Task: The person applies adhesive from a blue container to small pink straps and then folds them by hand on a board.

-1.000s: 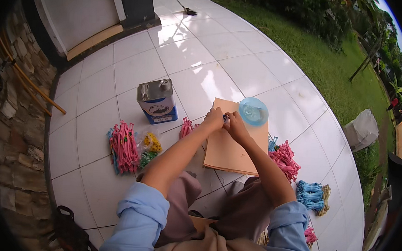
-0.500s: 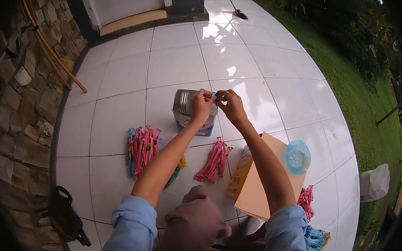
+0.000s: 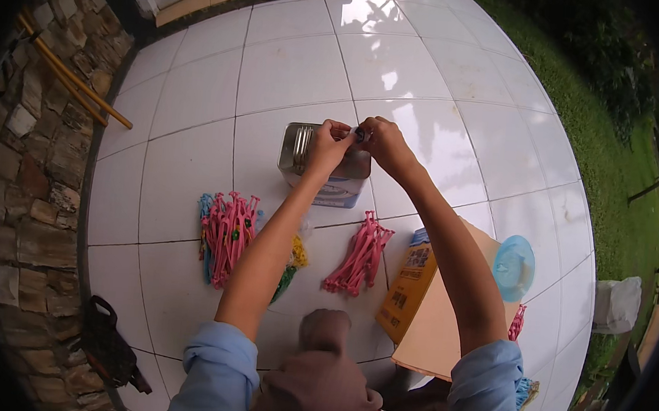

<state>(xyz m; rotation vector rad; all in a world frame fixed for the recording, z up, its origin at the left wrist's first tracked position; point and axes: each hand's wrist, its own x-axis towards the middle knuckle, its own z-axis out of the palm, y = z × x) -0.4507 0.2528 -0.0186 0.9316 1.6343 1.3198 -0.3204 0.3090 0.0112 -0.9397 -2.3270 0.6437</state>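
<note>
Hands meet above the metal tin (image 3: 322, 163) on the tiled floor (image 3: 430, 83). Left hand (image 3: 327, 146) and right hand (image 3: 382, 142) together pinch a small dark item (image 3: 359, 134).

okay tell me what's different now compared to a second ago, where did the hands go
Both hands have swung from over the tan board toward the person's left and now meet above the metal tin. The left hand and right hand still pinch one small item between their fingertips; what it is cannot be told. The pink bundles, board and blue lid lie unmoved on the tiles.
</note>
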